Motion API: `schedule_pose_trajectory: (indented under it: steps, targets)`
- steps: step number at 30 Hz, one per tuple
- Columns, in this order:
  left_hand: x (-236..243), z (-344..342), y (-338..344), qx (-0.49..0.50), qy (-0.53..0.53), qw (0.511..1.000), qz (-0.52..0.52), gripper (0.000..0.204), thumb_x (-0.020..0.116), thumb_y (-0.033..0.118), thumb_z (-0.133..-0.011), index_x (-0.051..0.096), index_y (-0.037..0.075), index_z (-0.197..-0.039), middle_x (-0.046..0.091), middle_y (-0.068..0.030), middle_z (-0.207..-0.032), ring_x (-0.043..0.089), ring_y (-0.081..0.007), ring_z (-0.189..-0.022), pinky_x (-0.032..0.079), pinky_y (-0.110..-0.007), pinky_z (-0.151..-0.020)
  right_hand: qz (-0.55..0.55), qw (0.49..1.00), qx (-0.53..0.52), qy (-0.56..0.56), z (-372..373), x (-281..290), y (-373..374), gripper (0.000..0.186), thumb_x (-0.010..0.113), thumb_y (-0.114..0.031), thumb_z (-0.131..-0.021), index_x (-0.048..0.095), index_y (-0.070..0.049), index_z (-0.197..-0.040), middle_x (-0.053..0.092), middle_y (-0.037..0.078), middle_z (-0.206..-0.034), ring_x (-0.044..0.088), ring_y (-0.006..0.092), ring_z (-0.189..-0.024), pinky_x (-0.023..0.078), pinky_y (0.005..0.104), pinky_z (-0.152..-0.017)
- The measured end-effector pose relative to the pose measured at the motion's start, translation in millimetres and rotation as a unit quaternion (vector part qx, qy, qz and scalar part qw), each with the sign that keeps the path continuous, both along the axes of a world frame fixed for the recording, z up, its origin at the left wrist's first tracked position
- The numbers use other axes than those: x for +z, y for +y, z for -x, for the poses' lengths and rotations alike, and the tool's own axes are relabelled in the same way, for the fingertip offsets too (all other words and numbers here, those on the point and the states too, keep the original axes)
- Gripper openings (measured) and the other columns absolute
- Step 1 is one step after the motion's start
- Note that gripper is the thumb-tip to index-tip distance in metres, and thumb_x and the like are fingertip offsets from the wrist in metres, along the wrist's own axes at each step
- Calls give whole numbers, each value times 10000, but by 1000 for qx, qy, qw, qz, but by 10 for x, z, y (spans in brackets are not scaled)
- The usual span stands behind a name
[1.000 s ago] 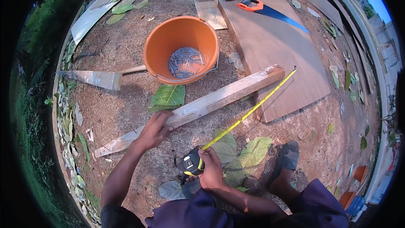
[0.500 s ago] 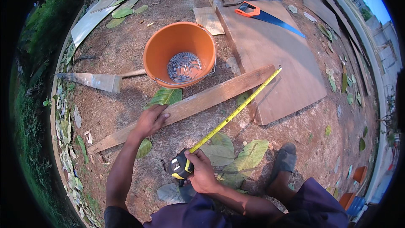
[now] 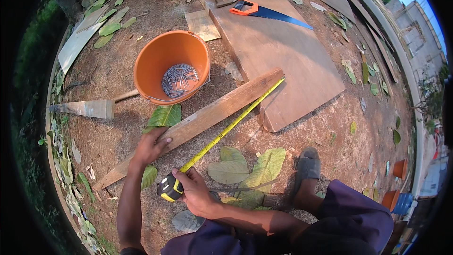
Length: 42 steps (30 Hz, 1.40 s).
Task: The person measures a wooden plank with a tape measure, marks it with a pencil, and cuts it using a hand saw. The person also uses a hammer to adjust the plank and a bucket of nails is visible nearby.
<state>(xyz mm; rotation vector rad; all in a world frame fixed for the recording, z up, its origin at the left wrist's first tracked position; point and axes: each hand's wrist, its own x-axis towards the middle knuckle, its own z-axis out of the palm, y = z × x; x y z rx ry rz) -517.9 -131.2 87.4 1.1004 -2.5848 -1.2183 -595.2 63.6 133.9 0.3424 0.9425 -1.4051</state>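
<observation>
My left hand [image 3: 151, 147] grips a long wooden batten [image 3: 214, 112], lying diagonally with its far end on a large brown board [image 3: 295, 54]. In my right hand [image 3: 192, 191] is a black and yellow tape measure [image 3: 168, 187], its yellow blade [image 3: 222, 133] pulled out alongside the batten, reaching near its far end. An orange bucket [image 3: 158, 49] with many loose nails [image 3: 179, 80] inside stands just beyond the batten. A green leaf [image 3: 163, 115] lies beside my left hand.
Two handsaws [image 3: 278, 16] lie on the board. A long-handled tool with a pale blade [image 3: 94, 109] lies left of the bucket. Pale sheets [image 3: 78, 42] are at upper left, planks [image 3: 373, 33] along the right edge. My sandalled foot [image 3: 306, 165] rests among fallen leaves.
The batten has turned, showing a plainer brown face. The tape measure has moved leftward, its blade now closer along the batten. My view has shifted, moving the board and saws leftward.
</observation>
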Motion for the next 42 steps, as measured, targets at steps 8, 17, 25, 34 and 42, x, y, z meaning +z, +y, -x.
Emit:
schedule_pose_trajectory:
  steps: [8, 17, 25, 34, 42]
  targets:
    - [-144, -97, 10, 27, 39, 998, -31, 493, 745, 233, -924, 643, -2, -1345, 715, -195, -1232, 682, -310, -1144, 510, -416, -1013, -11, 999, 7, 51, -67, -287, -79, 242, 670, -275, -1033, 507, -100, -1071, 593, 4, -935, 610, 62, -765, 571, 282, -592]
    - [-22, -347, -72, 123, 92, 982, -112, 449, 731, 236, -952, 662, -12, -1319, 733, -170, -1216, 683, -247, -1127, 514, -381, -1007, -40, 995, -12, 94, -131, -579, -309, 259, 672, -278, -1028, 478, -110, -1066, 584, 31, -994, 638, 114, -815, 618, 355, -650]
    - [204, -176, -47, 80, 29, 986, -144, 639, 784, 339, -850, 636, -17, -1359, 676, -219, -1321, 641, -298, -1226, 463, -408, -1082, -11, 996, -17, 82, -190, -667, -649, 345, 661, -349, -1033, 468, -136, -1224, 567, 51, -1201, 646, 169, -1045, 618, 477, -800]
    - [279, 256, -100, -11, -93, 989, -113, 716, 820, 318, -775, 602, 29, -1393, 660, -227, -1329, 624, -356, -1249, 464, -410, -1076, -27, 993, -9, 115, -357, -770, -853, 389, 634, -360, -1048, 446, -140, -1309, 579, 68, -1195, 644, 189, -1058, 616, 470, -802]
    - [200, 304, -109, -32, -118, 992, -39, 524, 790, 202, -798, 603, 17, -1251, 679, -247, -1242, 643, -396, -1191, 485, -454, -1028, -36, 993, -15, 114, -381, -605, -817, 556, 589, -377, -1063, 358, -52, -1450, 521, 161, -1339, 576, 230, -1186, 579, 413, -827]
